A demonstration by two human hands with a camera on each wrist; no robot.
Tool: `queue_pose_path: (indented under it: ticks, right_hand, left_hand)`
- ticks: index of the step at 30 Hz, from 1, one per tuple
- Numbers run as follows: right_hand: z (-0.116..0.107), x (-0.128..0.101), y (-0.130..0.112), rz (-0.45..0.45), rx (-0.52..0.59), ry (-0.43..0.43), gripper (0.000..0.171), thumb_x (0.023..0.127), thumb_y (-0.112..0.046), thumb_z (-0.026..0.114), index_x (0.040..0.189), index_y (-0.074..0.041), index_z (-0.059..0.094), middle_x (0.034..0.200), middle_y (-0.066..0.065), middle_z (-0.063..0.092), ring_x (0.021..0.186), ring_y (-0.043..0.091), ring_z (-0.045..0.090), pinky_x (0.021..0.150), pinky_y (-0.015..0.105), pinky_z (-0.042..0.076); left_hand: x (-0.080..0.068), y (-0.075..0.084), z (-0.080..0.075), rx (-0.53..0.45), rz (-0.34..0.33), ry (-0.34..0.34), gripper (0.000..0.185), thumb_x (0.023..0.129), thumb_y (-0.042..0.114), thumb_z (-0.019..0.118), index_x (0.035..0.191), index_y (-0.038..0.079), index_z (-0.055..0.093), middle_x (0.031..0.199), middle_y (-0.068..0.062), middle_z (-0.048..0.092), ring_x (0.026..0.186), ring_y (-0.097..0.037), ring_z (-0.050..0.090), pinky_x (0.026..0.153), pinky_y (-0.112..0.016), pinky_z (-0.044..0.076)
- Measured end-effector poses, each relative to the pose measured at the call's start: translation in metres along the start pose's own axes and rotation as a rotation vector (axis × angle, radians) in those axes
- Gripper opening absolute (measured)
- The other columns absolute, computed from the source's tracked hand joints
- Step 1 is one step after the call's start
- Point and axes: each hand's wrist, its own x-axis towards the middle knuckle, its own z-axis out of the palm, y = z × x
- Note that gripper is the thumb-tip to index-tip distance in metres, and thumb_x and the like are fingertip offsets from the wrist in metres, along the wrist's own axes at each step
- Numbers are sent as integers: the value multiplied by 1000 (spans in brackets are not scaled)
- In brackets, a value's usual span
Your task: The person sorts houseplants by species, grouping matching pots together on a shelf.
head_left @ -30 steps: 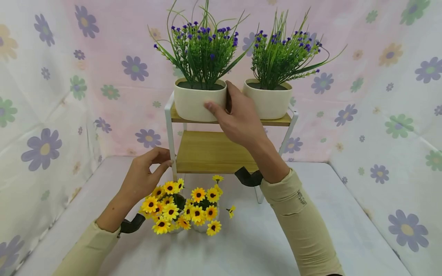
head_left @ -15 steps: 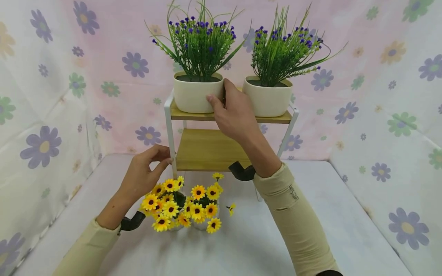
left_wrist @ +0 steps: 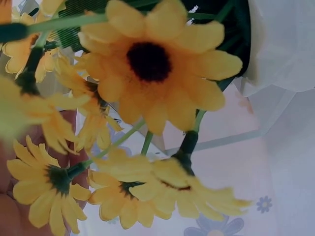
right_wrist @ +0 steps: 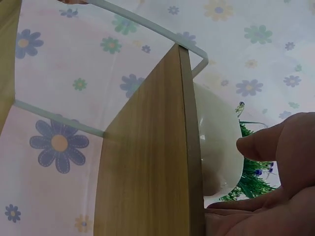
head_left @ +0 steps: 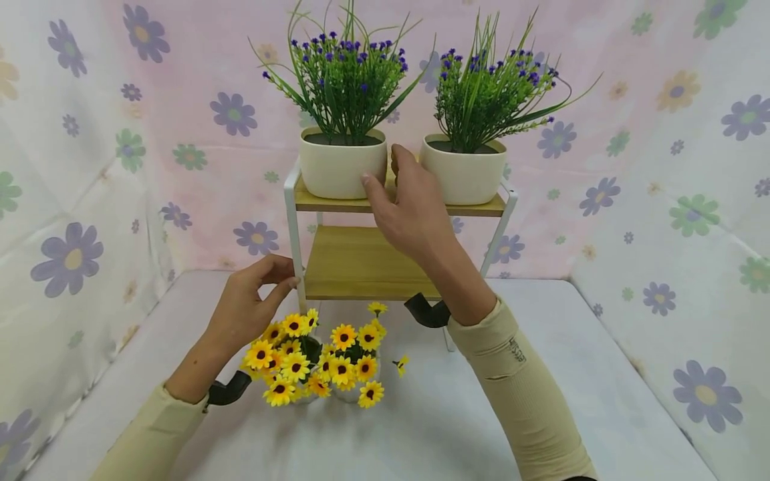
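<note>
Two-tier wooden shelf with white metal frame (head_left: pixel 361 264), on white cloth surface (head_left: pixel 421 427). Top tier, left: cream square pot of purple-flowered greenery (head_left: pixel 343 164). Right hand (head_left: pixel 409 207), grip spread and relaxed, fingertips touching pot's right side. Left hand (head_left: pixel 249 307) pinches frame's left post. Yellow artificial daisies (head_left: pixel 319 361) in front.

The person's right hand (head_left: pixel 415 207) is raised high and forward, back of the hand facing the head camera, the wrist bent slightly upward. Its fingers (head_left: pixel 374 192) are loosely spread and only gently bent, with the thumb (head_left: pixel 402 159) lifted apart from them; in the right wrist view the palm and fingertips appear relaxed, closing around nothing. The right forearm, in a beige sleeve (head_left: pixel 523 394), slopes up from the lower right. The left hand (head_left: pixel 249 307) sits lower and to the left, fingers curved, thumb and forefinger brought close together. Its beige-sleeved forearm (head_left: pixel 150 437) comes up from the lower left corner.
</note>
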Motion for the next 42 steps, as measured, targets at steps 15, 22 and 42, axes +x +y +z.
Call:
queue_pose_path:
  ticks: [15, 22, 42]
  right_hand:
    - [-9, -52, 32, -400, 106, 176, 56, 98, -10, 73, 148, 4, 51, 147, 17, 58, 141, 19, 55, 119, 32, 43]
    - [-6, -76, 60, -536, 177, 138, 56, 96, -2, 71, 148, 4, 50, 145, 15, 58, 140, 23, 55, 118, 38, 45]
    - [31, -102, 144, -423, 285, -381, 34, 102, -4, 70, 134, -1, 60, 123, 10, 68, 115, 26, 69, 100, 43, 60]
  left_hand:
    - [0, 1, 1, -5, 5, 0, 18, 101, 4, 72, 118, 9, 70, 112, -6, 78, 102, -26, 77, 91, -4, 45]
    - [0, 0, 1, -9, 17, 7, 18, 100, 1, 72, 117, 6, 69, 111, -5, 78, 101, -26, 77, 90, -4, 47]
    - [-1, -3, 2, -9, 26, 12, 17, 101, 3, 72, 117, 7, 69, 110, -4, 78, 101, -25, 77, 90, -5, 48]
